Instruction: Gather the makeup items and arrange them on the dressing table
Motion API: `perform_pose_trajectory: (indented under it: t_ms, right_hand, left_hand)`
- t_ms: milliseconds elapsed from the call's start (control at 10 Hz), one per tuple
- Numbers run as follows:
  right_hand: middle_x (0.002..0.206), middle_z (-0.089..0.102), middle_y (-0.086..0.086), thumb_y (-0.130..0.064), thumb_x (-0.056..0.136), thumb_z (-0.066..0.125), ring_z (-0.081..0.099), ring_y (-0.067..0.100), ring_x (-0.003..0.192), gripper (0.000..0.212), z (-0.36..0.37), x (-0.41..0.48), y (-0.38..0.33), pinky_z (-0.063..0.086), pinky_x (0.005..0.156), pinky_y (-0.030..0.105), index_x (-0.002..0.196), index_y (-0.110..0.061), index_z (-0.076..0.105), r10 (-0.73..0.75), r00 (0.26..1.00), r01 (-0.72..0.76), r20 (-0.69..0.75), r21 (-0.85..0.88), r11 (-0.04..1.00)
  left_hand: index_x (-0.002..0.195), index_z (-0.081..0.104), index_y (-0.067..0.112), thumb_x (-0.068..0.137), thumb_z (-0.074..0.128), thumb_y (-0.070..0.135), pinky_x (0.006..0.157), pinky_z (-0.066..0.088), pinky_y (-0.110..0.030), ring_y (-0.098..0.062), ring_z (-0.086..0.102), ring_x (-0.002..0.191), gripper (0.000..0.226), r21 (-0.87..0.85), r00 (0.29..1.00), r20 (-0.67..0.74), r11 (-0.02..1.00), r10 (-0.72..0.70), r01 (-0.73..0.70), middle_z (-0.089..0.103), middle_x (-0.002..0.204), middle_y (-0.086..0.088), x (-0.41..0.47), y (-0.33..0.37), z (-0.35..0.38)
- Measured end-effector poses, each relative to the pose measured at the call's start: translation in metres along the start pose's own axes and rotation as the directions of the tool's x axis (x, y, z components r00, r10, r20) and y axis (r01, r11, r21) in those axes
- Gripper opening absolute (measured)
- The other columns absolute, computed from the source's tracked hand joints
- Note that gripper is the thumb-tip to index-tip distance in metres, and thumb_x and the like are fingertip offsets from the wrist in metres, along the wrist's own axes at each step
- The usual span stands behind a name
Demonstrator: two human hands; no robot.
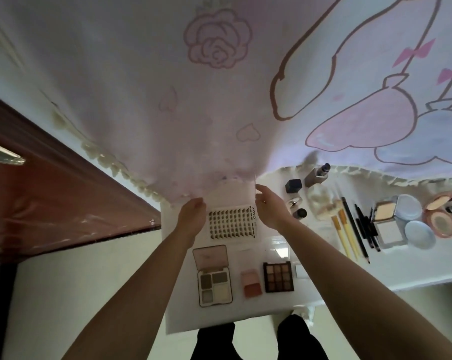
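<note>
False-lash case (231, 226) at frame centre, opened, long axis running up-down frame, lid (231, 194) toward top. Left hand (192, 215) gripped case's left edge; right hand (269, 207) pinched lid's right edge.

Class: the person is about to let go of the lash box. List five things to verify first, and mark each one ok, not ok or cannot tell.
1. Grip: the left hand and the right hand each hold one side of the lash box: ok.
2. The box rests fully on the table: cannot tell, because the hands hide its side edges.
3. The lid is open and the rows of lashes show: ok.
4. Space in front: the four-colour palette lies apart from the box: ok.
5. Space behind: the printed cloth hangs right at the raised lid: not ok.
</note>
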State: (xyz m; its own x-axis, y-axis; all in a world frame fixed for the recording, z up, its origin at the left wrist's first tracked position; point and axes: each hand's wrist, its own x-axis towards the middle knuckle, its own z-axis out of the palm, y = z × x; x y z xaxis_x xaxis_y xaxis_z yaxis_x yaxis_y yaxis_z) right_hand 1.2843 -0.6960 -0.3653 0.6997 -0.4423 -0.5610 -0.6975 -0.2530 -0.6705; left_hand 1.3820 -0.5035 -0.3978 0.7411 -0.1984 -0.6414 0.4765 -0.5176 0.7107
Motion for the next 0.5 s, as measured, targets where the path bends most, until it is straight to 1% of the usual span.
perform_pose_trajectory:
  t_ms: [100,200,300,400,500]
  right_hand:
    - [0.145,0.05,0.001,-0.006,0.098,0.036,0.049,0.023,0.13,0.055,0.006,0.006,0.007,0.045,0.106,0.037,0.15,-0.025,0.037,0.053,0.998,-0.057,0.034,0.128,0.99]
    - [0.128,0.048,-0.005,0.005,0.095,0.034,0.048,0.021,0.127,0.059,0.009,0.009,0.014,0.039,0.109,0.035,0.149,-0.017,0.038,0.053,0.995,-0.066,0.089,0.143,0.987]
    - [0.137,0.045,-0.004,0.001,0.094,0.037,0.04,0.023,0.139,0.062,0.013,0.011,0.021,0.036,0.106,0.029,0.151,-0.02,0.035,0.077,0.99,-0.093,0.119,0.132,0.987]
    - [0.155,0.032,-0.002,-0.001,0.095,0.039,0.032,0.02,0.144,0.068,0.011,0.007,0.019,0.036,0.11,0.032,0.157,-0.023,0.022,0.102,0.988,-0.118,0.113,0.148,0.982]
    - [0.155,0.037,0.006,-0.011,0.098,0.047,0.041,0.024,0.138,0.061,0.008,0.001,0.019,0.041,0.107,0.036,0.155,-0.023,0.027,0.069,0.998,-0.066,-0.011,0.148,0.987]
  left_hand:
    - [0.139,0.05,0.017,0.087,0.05,0.024,0.111,0.038,-0.047,-0.024,0.048,0.13,0.052,-0.063,0.998,0.036,0.996,-0.056,0.058,0.051,0.142,-0.008,-0.002,0.002,0.003]
    - [0.14,0.049,0.016,0.094,0.05,0.019,0.112,0.037,-0.046,-0.022,0.046,0.13,0.046,-0.13,0.998,0.031,0.989,-0.062,0.065,0.048,0.144,-0.006,-0.001,-0.001,0.007]
    - [0.141,0.048,0.018,0.095,0.049,0.023,0.112,0.037,-0.046,-0.02,0.045,0.132,0.046,-0.12,0.998,0.031,0.991,-0.057,0.06,0.047,0.146,-0.004,-0.004,-0.002,0.007]
    - [0.142,0.047,0.019,0.096,0.048,0.03,0.112,0.036,-0.047,-0.022,0.044,0.133,0.047,-0.098,0.999,0.023,0.995,-0.035,0.037,0.045,0.148,-0.004,-0.009,0.001,0.005]
    - [0.147,0.039,0.016,0.102,0.038,0.035,0.116,0.029,-0.044,-0.022,0.038,0.137,0.049,0.033,1.0,-0.004,0.999,-0.003,0.003,0.039,0.151,-0.003,-0.028,0.001,-0.003]
